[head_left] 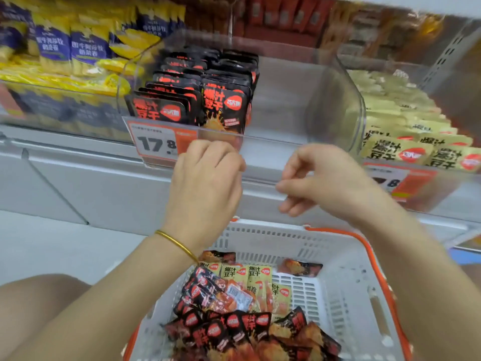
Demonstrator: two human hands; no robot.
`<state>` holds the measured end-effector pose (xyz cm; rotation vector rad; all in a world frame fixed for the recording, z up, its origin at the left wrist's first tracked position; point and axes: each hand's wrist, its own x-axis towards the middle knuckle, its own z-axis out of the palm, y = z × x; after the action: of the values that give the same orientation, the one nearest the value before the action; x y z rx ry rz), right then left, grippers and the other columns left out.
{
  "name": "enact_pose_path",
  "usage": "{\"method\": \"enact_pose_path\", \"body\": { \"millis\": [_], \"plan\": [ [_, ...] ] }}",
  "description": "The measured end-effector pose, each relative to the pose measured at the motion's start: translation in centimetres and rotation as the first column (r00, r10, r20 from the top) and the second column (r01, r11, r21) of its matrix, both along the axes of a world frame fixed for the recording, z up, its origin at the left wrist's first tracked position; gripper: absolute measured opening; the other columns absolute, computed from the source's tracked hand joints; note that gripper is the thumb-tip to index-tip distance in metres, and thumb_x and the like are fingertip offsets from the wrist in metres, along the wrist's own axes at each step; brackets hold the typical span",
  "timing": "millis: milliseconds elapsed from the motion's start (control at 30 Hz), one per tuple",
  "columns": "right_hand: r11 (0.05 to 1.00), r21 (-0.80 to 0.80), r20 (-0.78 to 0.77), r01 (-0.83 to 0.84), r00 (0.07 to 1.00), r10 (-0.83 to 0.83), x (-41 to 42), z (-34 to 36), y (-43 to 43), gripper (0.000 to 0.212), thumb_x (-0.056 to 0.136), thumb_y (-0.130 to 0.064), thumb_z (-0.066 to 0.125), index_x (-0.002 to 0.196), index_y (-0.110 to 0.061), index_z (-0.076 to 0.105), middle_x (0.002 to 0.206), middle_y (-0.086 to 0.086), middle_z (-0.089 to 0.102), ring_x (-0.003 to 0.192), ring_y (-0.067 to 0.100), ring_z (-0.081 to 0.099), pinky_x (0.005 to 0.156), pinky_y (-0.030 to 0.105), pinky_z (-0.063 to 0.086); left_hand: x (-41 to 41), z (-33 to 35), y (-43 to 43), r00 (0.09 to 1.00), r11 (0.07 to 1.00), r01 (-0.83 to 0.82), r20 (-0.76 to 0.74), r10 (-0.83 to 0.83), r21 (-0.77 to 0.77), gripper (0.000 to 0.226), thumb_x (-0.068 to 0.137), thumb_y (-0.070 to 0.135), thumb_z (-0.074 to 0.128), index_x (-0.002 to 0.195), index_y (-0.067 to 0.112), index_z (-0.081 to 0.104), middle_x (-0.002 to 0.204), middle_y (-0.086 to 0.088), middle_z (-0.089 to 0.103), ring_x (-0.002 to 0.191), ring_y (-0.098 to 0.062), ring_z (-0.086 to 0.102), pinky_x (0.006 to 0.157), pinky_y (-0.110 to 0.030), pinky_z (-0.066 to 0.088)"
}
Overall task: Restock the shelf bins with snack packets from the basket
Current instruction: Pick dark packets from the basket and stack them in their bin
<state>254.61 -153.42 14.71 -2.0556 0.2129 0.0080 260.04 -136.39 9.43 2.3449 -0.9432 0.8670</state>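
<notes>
hovering left hand (208, 175), right hand (322, 178) above basket (346, 259)

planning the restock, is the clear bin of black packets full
Half full: the clear bin holds two rows of black packets on its left; its right side is bare.

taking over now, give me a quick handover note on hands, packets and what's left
Left hand: fingers curled at the clear plastic shelf bin's front lip; grip hidden.
Right hand: loosely curled, holding nothing.
Done: black snack packets stand in two rows on the bin's left side.
Left: its right side is bare; black and yellow packets lie in the white plastic basket.
</notes>
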Motion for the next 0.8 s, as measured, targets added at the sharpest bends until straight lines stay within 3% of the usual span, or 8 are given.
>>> {"method": "enact_pose_path", "body": {
  "millis": [67,134,200,267,401,567,701,801],
  "plan": [
    [0.989,-0.125,-0.351,-0.084,0.936,0.035,-0.4,-5.8,-1.4,0.012,0.086,0.002,0.062,0.081,-0.004,0.054,0.070,0.016,0.064,0.061,0.024,0.070,0.056,0.033,0.058,-0.9,-2.2,-1.0,0.992,0.990,0.087,-0.097,-0.076,0.115,0.019,0.079,0.016,0.046,0.083,0.014,0.064,0.091,-0.002,0.064,0.088,-0.027,0.047,0.069,-0.040,0.045],
    [0.872,-0.398,-0.566,-0.283,0.825,0.009,-0.1,-13.2,-3.4,0.006,0.088,-0.006,0.062,0.086,-0.006,0.056,0.085,0.014,0.067,0.080,0.026,0.069,0.059,0.025,0.056,-1.7,-4.5,-2.0,0.979,0.959,0.157,-0.164,-0.120,0.238,0.026,0.077,0.021,0.039,0.079,0.015,0.064,0.085,0.000,0.064,0.086,-0.025,0.047,0.065,-0.037,0.044],
    [0.666,-0.610,-0.592,-0.429,0.805,-0.024,-0.5,-20.3,-5.2,0.005,0.089,-0.008,0.057,0.093,-0.007,0.057,0.098,0.010,0.064,0.096,0.027,0.063,0.064,0.028,0.053,-2.3,-6.3,-3.0,0.971,0.923,0.193,-0.198,-0.132,0.333,0.028,0.074,0.021,0.038,0.075,0.015,0.066,0.081,0.001,0.064,0.081,-0.027,0.055,0.062,-0.036,0.045],
    [0.520,-0.683,-0.611,-0.513,0.791,-0.021,-1.4,-25.8,-6.3,0.029,0.089,-0.003,0.053,0.116,-0.010,0.057,0.120,0.012,0.054,0.114,0.031,0.052,0.086,0.038,0.050,-2.6,-7.4,-3.9,0.966,0.899,0.210,-0.221,-0.131,0.384,0.026,0.073,0.019,0.042,0.074,0.015,0.068,0.080,0.001,0.064,0.078,-0.028,0.058,0.060,-0.034,0.046],
    [0.338,-0.748,-0.603,-0.572,0.798,0.016,-3.2,-31.3,-6.8,0.054,0.085,-0.005,0.059,0.136,-0.015,0.044,0.140,0.012,0.032,0.129,0.033,0.032,0.099,0.043,0.041,-2.4,-8.7,-4.5,0.956,0.872,0.228,-0.271,-0.116,0.434,0.008,0.069,0.011,0.062,0.072,0.014,0.069,0.077,0.000,0.066,0.075,-0.027,0.060,0.058,-0.035,0.047],
    [0.309,-0.815,-0.499,-0.490,0.865,0.054,-3.1,-33.5,-8.2,0.045,0.083,-0.005,0.062,0.127,-0.014,0.055,0.136,0.008,0.037,0.127,0.030,0.032,0.102,0.039,0.035,-1.8,-9.6,-4.9,0.935,0.849,0.229,-0.350,-0.056,0.477,0.012,0.070,0.012,0.058,0.074,0.014,0.069,0.078,0.001,0.067,0.075,-0.026,0.059,0.060,-0.039,0.051],
    [0.315,-0.782,-0.531,-0.538,0.839,0.117,-2.8,-34.5,-8.8,0.035,0.084,0.001,0.057,0.116,-0.011,0.062,0.134,0.011,0.042,0.123,0.030,0.042,0.104,0.040,0.035,-1.5,-10.0,-5.1,0.921,0.829,0.246,-0.388,-0.038,0.502,0.008,0.070,0.006,0.069,0.074,0.013,0.068,0.077,0.000,0.066,0.073,-0.027,0.058,0.061,-0.039,0.051],
    [0.375,-0.761,-0.495,-0.530,0.847,0.193,-2.5,-33.9,-9.1,0.038,0.085,0.001,0.058,0.120,-0.013,0.060,0.116,0.008,0.049,0.108,0.028,0.051,0.088,0.035,0.044,-1.3,-9.8,-5.3,0.900,0.812,0.263,-0.437,-0.011,0.522,0.009,0.076,0.007,0.063,0.080,0.013,0.068,0.081,-0.001,0.067,0.079,-0.028,0.060,0.067,-0.040,0.052]
  ]
}}
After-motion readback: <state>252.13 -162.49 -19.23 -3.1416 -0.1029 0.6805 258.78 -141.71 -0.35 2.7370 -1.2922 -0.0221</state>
